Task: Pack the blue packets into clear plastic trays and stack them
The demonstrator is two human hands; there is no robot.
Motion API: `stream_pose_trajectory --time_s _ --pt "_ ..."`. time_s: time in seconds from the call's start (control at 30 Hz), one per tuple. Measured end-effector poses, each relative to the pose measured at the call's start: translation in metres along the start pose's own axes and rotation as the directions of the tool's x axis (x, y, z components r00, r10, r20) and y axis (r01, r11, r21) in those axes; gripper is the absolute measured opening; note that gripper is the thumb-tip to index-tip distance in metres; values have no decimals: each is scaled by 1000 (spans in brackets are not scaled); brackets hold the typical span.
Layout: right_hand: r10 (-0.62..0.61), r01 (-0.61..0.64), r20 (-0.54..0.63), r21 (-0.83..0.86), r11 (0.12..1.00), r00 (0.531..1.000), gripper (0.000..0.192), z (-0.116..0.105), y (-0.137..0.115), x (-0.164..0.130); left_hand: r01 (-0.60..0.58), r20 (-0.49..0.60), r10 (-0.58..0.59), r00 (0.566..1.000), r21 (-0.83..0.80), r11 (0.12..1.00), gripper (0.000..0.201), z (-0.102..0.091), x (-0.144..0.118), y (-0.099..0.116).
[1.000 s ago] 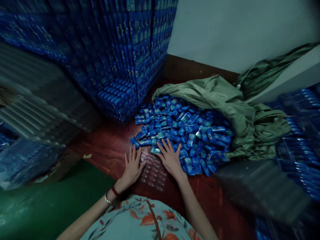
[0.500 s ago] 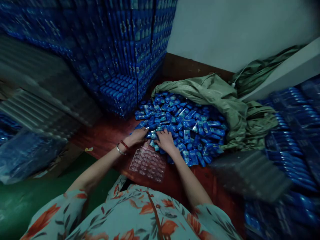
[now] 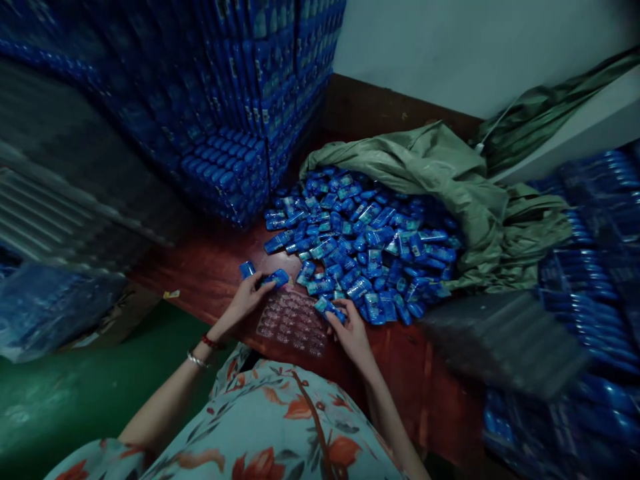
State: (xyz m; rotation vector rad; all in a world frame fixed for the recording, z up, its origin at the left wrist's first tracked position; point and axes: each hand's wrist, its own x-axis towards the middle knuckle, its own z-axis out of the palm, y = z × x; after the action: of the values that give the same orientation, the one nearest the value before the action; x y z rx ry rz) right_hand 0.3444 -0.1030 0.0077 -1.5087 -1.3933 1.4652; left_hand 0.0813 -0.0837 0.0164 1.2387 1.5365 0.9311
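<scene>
My left hand (image 3: 245, 297), with a red beaded bracelet and a silver bangle at the wrist, is closed on a small shiny blue packet (image 3: 277, 277) at its fingertips. Another blue packet (image 3: 247, 269) shows just beyond its knuckles; whether the fingers touch it I cannot tell. A blue packet (image 3: 328, 308) is pinched between the thumb and fingers of my right hand (image 3: 353, 333). Between the hands lies a clear plastic tray (image 3: 293, 325) with rows of moulded hollows, on the red surface (image 3: 200, 267). Just behind it spreads a heap of loose blue packets (image 3: 360, 240).
A green cloth sack (image 3: 420, 157) lies around the back of the heap. Tall stacks of packed blue goods (image 3: 225, 160) rise at the back left, with more stacks (image 3: 590, 293) at right. Grey ridged trays (image 3: 505, 347) sit at right, and others (image 3: 60, 220) at left.
Both hands have drawn back from the heap towards me and moved apart, each now with a blue packet. The tray between them is more exposed. The view has shifted slightly.
</scene>
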Motion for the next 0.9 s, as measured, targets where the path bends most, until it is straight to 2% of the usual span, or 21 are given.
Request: stream_pose_trajectory --time_s 0.07,0.17,0.23,0.33,0.4,0.5,0.6,0.67,0.77,0.83,0.9 --pt "42 -42 -24 21 999 999 38 5 4 2 127 69 -113 991 -239 963 46 9 -11 6" --pt "73 -74 23 58 996 997 44 6 6 6 275 239 -175 955 -497 823 67 19 -23 13" --pt "73 -78 65 89 993 995 49 3 6 7 340 324 -179 929 -558 757 76 23 -26 14" --pt "68 -74 84 65 995 994 53 -2 6 6 351 382 -139 914 -569 744 75 25 -25 12" --pt "65 -66 71 22 998 995 52 -3 7 5 283 327 -109 939 -554 783 61 26 -21 12" --pt "49 -49 81 -3 999 995 51 0 6 2 182 160 -121 980 -453 873 43 31 -14 16" --pt "25 -26 83 9 1000 996 53 5 4 -1 152 3 -162 987 -358 921 41 38 -11 20" --pt "-5 6 24 -39 999 1000 49 8 0 -4 108 -82 -138 987 -297 949 44 40 -10 19" --pt "-138 116 -84 -227 967 987 38 9 -6 -7 36 -137 -64 989 -199 979 43 40 -11 12" --pt "-230 183 -86 -369 911 969 35 8 -10 -5 6 -117 -30 993 -199 980 40 37 -12 9" --pt "-257 196 -48 -517 833 965 34 7 -13 -2 -24 -79 4 997 -258 966 38 35 -14 7"
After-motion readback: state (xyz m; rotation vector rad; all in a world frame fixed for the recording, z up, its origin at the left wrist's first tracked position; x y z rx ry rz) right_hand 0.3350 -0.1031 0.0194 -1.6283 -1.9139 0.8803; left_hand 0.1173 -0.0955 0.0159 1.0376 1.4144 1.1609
